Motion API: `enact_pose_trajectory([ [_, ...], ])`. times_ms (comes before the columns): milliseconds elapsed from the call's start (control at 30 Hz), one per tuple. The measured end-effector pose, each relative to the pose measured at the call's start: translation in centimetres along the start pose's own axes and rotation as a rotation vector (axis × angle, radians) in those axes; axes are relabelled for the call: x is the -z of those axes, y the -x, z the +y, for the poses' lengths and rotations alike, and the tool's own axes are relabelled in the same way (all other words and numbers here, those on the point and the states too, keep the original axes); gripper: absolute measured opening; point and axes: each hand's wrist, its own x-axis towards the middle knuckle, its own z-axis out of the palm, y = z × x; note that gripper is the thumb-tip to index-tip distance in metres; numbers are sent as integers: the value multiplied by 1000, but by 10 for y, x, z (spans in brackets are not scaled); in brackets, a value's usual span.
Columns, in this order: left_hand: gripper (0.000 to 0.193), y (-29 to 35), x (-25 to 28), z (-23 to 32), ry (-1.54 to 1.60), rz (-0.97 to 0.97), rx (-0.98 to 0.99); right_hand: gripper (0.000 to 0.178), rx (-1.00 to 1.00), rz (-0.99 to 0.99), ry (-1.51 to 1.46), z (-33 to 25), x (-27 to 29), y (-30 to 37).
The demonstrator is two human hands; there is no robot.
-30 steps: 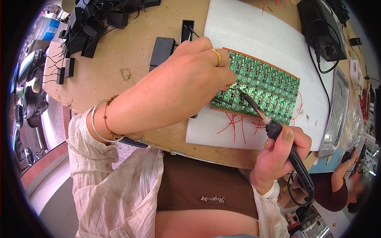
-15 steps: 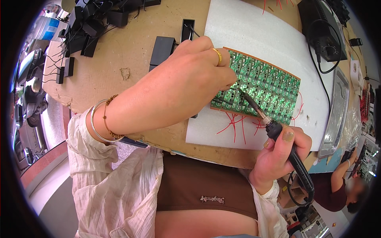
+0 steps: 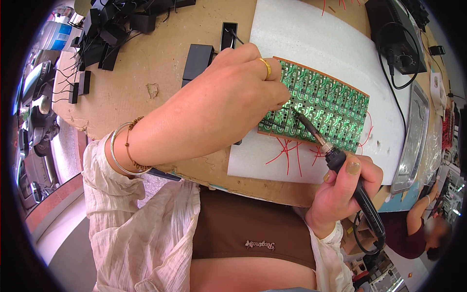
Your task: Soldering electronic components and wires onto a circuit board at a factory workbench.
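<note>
The green circuit board point(image 3: 321, 109) lies on a white sheet point(image 3: 311, 44) on the wooden bench point(image 3: 146, 58), red wires point(image 3: 287, 153) trailing from its near edge. The right hand point(image 3: 343, 192), just off that near edge, has its fingers wrapped around a black soldering iron point(image 3: 340, 168) whose tip touches the board's left part. The left hand point(image 3: 238, 92) rests over the board's left end, fingers curled and pinched together at the tip; whether they hold anything I cannot tell. Black boxes point(image 3: 197, 61) sit left of the board.
</note>
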Motion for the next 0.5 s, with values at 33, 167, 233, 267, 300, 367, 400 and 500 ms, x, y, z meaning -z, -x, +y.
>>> enact_pose_trajectory([
  [33,11,0,0,0,18,-4,11,22,-6,-13,-19,0,0,0],
  [167,11,-1,0,1,21,2,13,22,5,-3,-21,0,0,-1],
  [233,11,0,0,1,10,-8,10,22,2,3,-29,0,-1,-1],
  [267,11,0,1,1,4,-15,7,22,-5,3,-37,0,-1,-1],
  [300,11,0,1,1,-14,-5,-9,22,-2,14,-28,-1,0,-1],
  [367,11,0,0,1,16,-5,10,22,-13,3,-23,-1,0,-1],
  [400,11,0,0,1,24,5,12,22,-6,18,8,0,0,-1],
  [500,12,0,-1,0,24,5,11,22,-4,17,-8,0,0,-1],
])
